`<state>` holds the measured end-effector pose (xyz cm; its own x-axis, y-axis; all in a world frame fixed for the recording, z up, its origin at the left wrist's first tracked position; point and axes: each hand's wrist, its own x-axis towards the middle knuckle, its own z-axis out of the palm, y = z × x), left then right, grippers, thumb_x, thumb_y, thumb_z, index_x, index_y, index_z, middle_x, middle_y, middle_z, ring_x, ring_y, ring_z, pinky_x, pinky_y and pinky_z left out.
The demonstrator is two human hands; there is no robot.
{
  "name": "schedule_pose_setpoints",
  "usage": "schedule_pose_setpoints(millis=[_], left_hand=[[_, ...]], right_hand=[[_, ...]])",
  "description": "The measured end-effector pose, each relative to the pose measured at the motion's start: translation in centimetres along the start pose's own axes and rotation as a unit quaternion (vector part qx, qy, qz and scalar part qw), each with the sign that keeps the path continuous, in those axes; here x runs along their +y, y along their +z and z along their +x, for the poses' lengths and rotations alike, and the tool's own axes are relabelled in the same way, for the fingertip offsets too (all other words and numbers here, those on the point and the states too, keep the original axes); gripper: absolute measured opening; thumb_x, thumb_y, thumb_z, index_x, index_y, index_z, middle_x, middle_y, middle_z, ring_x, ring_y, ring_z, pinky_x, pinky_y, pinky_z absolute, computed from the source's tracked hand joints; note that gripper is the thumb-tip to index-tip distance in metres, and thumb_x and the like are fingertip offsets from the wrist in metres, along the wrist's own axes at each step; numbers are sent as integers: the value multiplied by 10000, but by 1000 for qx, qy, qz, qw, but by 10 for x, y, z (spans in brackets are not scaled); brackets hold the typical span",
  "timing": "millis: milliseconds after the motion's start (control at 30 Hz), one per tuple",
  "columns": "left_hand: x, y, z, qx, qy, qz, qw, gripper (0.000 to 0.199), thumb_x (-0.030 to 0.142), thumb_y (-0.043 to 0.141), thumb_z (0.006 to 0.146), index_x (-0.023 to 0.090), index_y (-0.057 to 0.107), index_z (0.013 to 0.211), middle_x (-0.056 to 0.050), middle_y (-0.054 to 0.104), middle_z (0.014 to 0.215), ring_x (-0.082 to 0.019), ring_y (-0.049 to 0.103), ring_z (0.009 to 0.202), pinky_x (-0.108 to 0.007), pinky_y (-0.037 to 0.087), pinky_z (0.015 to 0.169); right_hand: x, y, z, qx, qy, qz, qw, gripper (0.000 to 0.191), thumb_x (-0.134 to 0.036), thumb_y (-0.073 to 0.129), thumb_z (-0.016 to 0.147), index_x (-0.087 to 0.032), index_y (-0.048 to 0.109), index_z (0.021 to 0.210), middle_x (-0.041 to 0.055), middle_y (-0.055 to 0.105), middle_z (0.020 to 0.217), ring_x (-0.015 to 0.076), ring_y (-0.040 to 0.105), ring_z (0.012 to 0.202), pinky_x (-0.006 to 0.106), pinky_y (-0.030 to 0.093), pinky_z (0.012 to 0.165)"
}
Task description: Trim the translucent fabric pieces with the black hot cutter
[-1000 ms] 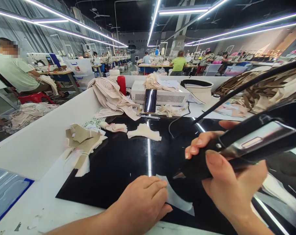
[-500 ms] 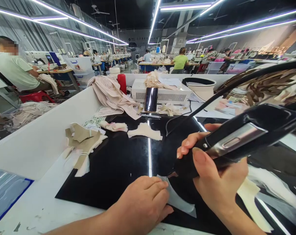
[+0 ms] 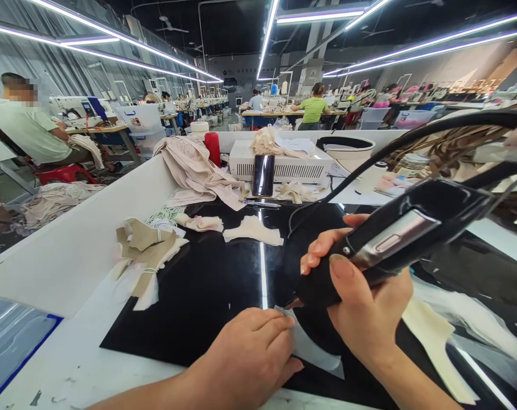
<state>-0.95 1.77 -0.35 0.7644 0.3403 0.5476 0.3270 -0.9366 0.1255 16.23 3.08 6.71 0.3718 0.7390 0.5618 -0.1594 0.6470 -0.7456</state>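
My left hand (image 3: 252, 354) lies closed over one end of a sheer whitish fabric piece (image 3: 313, 348), pinning it to the glossy black mat (image 3: 185, 302). Part of the piece is hidden under the fingers. Wrapped around a black corded handheld tool (image 3: 395, 242) with a silver panel is my right hand (image 3: 367, 307). The tool tilts down to the left, and its copper-coloured tip is at the upper edge of the sheer piece, near my left fingertips. Whether the tip touches the fabric I cannot tell.
Cream cut pieces (image 3: 253, 230) and a tied beige bundle (image 3: 150, 250) lie on the mat. Behind stand a phone (image 3: 263, 175) and a white vented box (image 3: 303, 167). The tool's thick cable (image 3: 412, 132) arches across the right. More cream fabric (image 3: 431, 347) lies beside my right forearm.
My right hand has moved left with the tool, bringing its tip closer to my left fingers. My left hand and the sheer piece have stayed nearly still.
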Motion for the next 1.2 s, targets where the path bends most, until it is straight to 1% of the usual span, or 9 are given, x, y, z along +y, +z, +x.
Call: schedule_pose_setpoints(millis=[200,333,533,633,800,900,1000,1100,1200], left_hand=[[1,0,0,0,3,8,1000,287,337,528,1115,90,673,1131,-68,779,1186,-203,732,1117,-322,606,962],[1,-2,2,7,2,10,1000,292,320,504,1124,80,669,1146,-72,784,1168,-199,733,1107,-313,604,963],[1,1,0,15,7,11,1000,292,327,515,1118,85,678,1103,-74,784,1165,-197,736,1101,-314,611,949],[1,1,0,11,6,11,1000,284,325,528,1114,82,674,1128,-79,783,1179,-199,736,1108,-317,613,946],[2,-2,0,-2,-2,7,1000,261,321,535,1111,94,659,1142,-81,779,1194,-189,731,1128,-306,600,986],[2,-2,0,-7,-3,6,1000,243,321,539,1108,104,647,1128,-85,776,1194,-183,725,1140,-306,599,1006],[2,-2,0,-4,-6,2,1000,236,321,539,1107,110,644,1113,-81,775,1189,-184,725,1136,-310,604,1001],[1,-4,1,-10,-5,2,1000,253,330,531,1112,108,649,1133,-81,774,1194,-187,723,1136,-308,601,1002],[1,-8,3,-24,0,3,1000,269,342,516,1119,116,659,1149,-78,766,1214,-195,720,1138,-318,592,1014]], right_hand=[[-1,-1,-2,1,1,-3,1000,416,-340,846,895,-285,600,1225,-48,687,836,139,637,620,297,547,534],[0,-1,-2,6,-3,-4,1000,413,-347,846,895,-284,606,1226,-45,688,838,144,643,628,305,551,549],[2,1,-1,13,1,-20,1000,377,-328,824,910,-291,600,1212,-43,682,840,152,651,656,310,566,576],[2,3,-1,15,5,-20,1000,389,-331,833,901,-291,599,1209,-44,684,850,149,649,655,307,565,576],[5,6,-1,7,0,0,1000,411,-345,831,899,-286,576,1216,-54,685,832,136,630,618,299,562,570],[6,8,-2,-1,10,-1,1000,377,-326,803,920,-288,569,1212,-55,681,824,135,621,612,299,566,570],[7,10,-2,4,10,-9,1000,333,-309,780,934,-289,575,1196,-50,676,820,145,631,628,301,562,564],[5,8,1,2,13,-10,1000,357,-322,805,917,-293,586,1197,-49,681,831,142,630,616,304,559,566],[-2,3,4,8,8,-9,1000,372,-330,831,895,-295,609,1192,-46,683,834,143,634,616,303,554,564]])
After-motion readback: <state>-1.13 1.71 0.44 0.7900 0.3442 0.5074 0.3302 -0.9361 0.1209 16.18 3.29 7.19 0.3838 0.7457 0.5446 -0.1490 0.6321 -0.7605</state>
